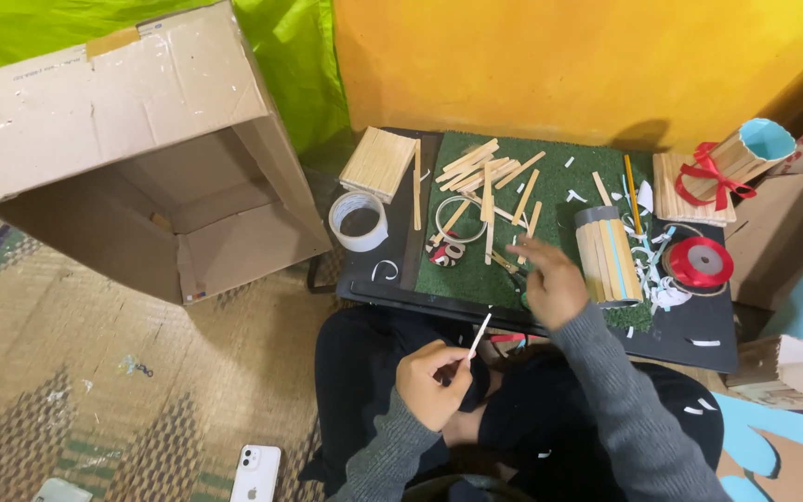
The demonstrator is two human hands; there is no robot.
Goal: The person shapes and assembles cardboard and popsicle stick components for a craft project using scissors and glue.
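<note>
My left hand (432, 381) is over my lap, fingers pinched on a thin white strip (480, 336) that points up and to the right. My right hand (551, 281) reaches over the near edge of the green mat (559, 191), fingers spread, close to the loose wooden sticks (487, 186); whether it holds something I cannot tell. Just right of that hand lies a tube clad in wooden sticks (610, 254) on its side, with paper scraps around it.
An open cardboard box (141, 149) lies on its side at left. A tape roll (359, 220), a stick panel (379, 163), a red ribbon spool (702, 261) and a ribbon-tied stick holder (731, 163) sit on the black board (690, 330). A white phone (255, 472) lies on the woven mat.
</note>
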